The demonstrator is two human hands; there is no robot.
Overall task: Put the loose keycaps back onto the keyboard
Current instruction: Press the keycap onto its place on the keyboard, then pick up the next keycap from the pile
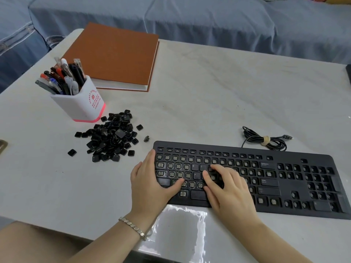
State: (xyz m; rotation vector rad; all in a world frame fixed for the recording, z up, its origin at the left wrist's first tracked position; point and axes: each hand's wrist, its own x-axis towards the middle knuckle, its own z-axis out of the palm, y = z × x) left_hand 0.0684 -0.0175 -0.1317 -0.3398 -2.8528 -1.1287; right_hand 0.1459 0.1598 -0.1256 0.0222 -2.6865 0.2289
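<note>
Head view: keyboard (247, 179) on desk (209, 92), mostly bare switches; a few caps seated (R, T, F, Enter). Keycap pile (110, 137) left of keyboard, large. Left hand (152, 183) spread flat on keyboard's left end, holding nothing; right hand (226, 188) fingers pressing mid-rows, contents unclear. Early stage, I judge

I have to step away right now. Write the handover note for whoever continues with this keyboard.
Left hand: resting on the keyboard's left end, thumb on the lower rows; holding nothing that I can see.
Right hand: fingers pressing down mid-keyboard; whether a keycap is under them is hidden.
Loose keycaps: a pile left of the keyboard, near the pen cup, with a few strays around it.
Done: only a handful seated, such as R, T, F, and some large keys.
Left: nearly every other socket is bare, number pad included.
</note>
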